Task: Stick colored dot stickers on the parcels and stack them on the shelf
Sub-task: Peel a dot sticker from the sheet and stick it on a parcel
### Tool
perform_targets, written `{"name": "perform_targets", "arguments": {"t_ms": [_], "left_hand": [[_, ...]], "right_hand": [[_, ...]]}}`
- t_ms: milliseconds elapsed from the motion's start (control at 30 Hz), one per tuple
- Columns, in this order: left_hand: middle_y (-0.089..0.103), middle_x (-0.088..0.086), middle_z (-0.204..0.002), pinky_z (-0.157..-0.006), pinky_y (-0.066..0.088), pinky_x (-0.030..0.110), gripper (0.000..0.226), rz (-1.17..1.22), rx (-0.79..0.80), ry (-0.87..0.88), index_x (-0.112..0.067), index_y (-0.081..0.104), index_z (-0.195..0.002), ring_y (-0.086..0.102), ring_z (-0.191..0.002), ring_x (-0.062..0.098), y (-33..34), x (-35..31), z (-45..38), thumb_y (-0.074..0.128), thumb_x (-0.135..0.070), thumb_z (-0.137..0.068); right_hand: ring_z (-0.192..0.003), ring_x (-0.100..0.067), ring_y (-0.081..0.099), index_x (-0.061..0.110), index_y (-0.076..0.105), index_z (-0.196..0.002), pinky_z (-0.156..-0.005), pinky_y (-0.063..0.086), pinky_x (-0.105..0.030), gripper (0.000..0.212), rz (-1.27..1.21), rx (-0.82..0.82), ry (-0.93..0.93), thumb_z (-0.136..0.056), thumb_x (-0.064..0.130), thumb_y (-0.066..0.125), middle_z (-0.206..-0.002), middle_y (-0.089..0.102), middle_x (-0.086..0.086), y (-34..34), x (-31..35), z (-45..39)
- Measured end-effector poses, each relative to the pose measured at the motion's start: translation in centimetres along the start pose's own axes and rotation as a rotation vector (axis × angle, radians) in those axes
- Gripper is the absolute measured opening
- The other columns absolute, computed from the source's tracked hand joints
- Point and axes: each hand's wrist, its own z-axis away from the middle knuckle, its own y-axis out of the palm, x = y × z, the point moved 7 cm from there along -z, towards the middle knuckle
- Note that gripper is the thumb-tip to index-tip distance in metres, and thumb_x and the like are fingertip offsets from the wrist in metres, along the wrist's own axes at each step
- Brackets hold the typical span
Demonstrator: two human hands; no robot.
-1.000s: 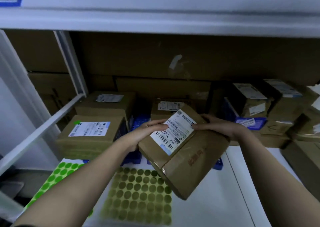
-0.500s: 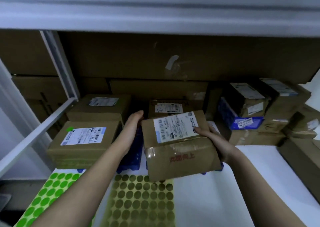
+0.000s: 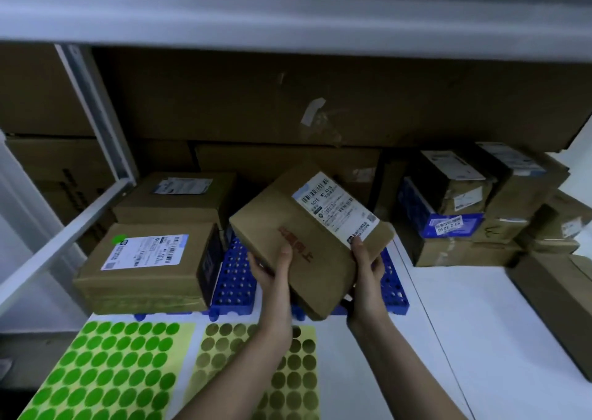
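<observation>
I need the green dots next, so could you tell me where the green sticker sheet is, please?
In the head view, the green sticker sheet lies at lower left on the white shelf surface, beside the olive sticker sheet.

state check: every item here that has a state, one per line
held parcel: tilted, off the surface, no dot sticker visible
left hand: grips parcel's lower left side
right hand: grips parcel's lower right edge
stacked parcel: lying flat, green dot on top
green sticker sheet: flat, mostly full
olive sticker sheet: flat, partly under the forearm
</observation>
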Motion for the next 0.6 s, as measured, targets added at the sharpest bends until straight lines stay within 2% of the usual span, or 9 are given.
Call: {"name": "perform_targets", "arguments": {"t_ms": [100, 200, 267, 333, 400, 467, 600], "left_hand": [[0.051, -0.003, -0.135, -0.099, 0.045, 0.052, 0.093, 0.005, 0.039, -0.016, -0.049, 0.025, -0.141, 0.056, -0.116, 0.020, 0.3, -0.3, 0.0, 0.070, -0.059, -0.061], [0.057, -0.003, -0.127, -0.092, 0.049, 0.050, 0.086, -0.062, 0.056, -0.051, -0.049, 0.032, -0.138, 0.058, -0.111, 0.020, -0.3, -1.3, -0.8, 0.071, -0.056, -0.062], [0.060, -0.004, -0.123, -0.082, 0.052, 0.041, 0.072, -0.097, 0.089, -0.049, -0.046, 0.037, -0.137, 0.060, -0.108, 0.018, -0.4, -2.5, -1.2, 0.067, -0.050, -0.071], [0.062, -0.001, -0.121, -0.074, 0.052, 0.035, 0.066, -0.131, 0.134, -0.062, -0.041, 0.040, -0.137, 0.062, -0.106, 0.019, -0.4, -3.7, -1.7, 0.066, -0.046, -0.076], [0.063, 0.003, -0.120, -0.075, 0.052, 0.035, 0.067, -0.204, 0.189, -0.085, -0.036, 0.042, -0.136, 0.062, -0.106, 0.021, -0.4, -4.8, -1.9, 0.066, -0.046, -0.074], [0.065, 0.006, -0.117, -0.076, 0.051, 0.036, 0.062, -0.266, 0.246, -0.140, -0.031, 0.049, -0.132, 0.062, -0.105, 0.023, 0.0, -5.6, -1.9, 0.065, -0.046, -0.073], [0.071, 0.009, -0.106, -0.077, 0.050, 0.035, 0.047, -0.314, 0.315, -0.237, -0.024, 0.061, -0.118, 0.065, -0.100, 0.025, 0.8, -6.0, -1.4, 0.062, -0.049, -0.079]], "right_hand": [[-0.114, -0.026, 0.056, 0.037, 0.013, -0.149, -0.096, 0.048, -0.051, 0.106, 0.009, -0.013, 0.027, -0.061, 0.066, 0.066, -0.136, 0.050, -0.002, 0.3, -1.0, 0.3], [-0.116, -0.029, 0.054, 0.035, 0.014, -0.148, -0.098, 0.044, -0.053, 0.095, 0.026, 0.023, 0.076, -0.071, 0.064, 0.062, -0.135, 0.049, -0.002, -0.2, -1.1, 0.6], [-0.117, -0.029, 0.052, 0.032, 0.016, -0.149, -0.100, 0.040, -0.053, 0.089, 0.049, -0.008, 0.076, -0.077, 0.063, 0.059, -0.138, 0.047, -0.003, -1.3, -0.6, 0.3], [-0.117, -0.026, 0.052, 0.031, 0.024, -0.148, -0.100, 0.039, -0.050, 0.086, 0.106, -0.026, 0.063, -0.076, 0.067, 0.057, -0.137, 0.049, -0.003, -2.4, 0.8, -0.1], [-0.111, -0.023, 0.059, 0.029, 0.044, -0.139, -0.095, 0.044, -0.044, 0.077, 0.192, 0.083, 0.061, -0.074, 0.071, 0.054, -0.127, 0.062, -0.002, -2.3, 2.4, 0.0], [-0.101, -0.025, 0.068, 0.024, 0.058, -0.125, -0.090, 0.051, -0.039, 0.058, 0.207, 0.211, 0.067, -0.084, 0.063, 0.050, -0.111, 0.071, -0.006, -1.7, 3.9, 0.2], [-0.090, -0.025, 0.072, 0.023, 0.056, -0.121, -0.069, 0.059, -0.033, 0.043, 0.138, 0.322, 0.099, -0.091, 0.051, 0.046, -0.105, 0.073, -0.010, -0.9, 5.0, 0.6]]}}
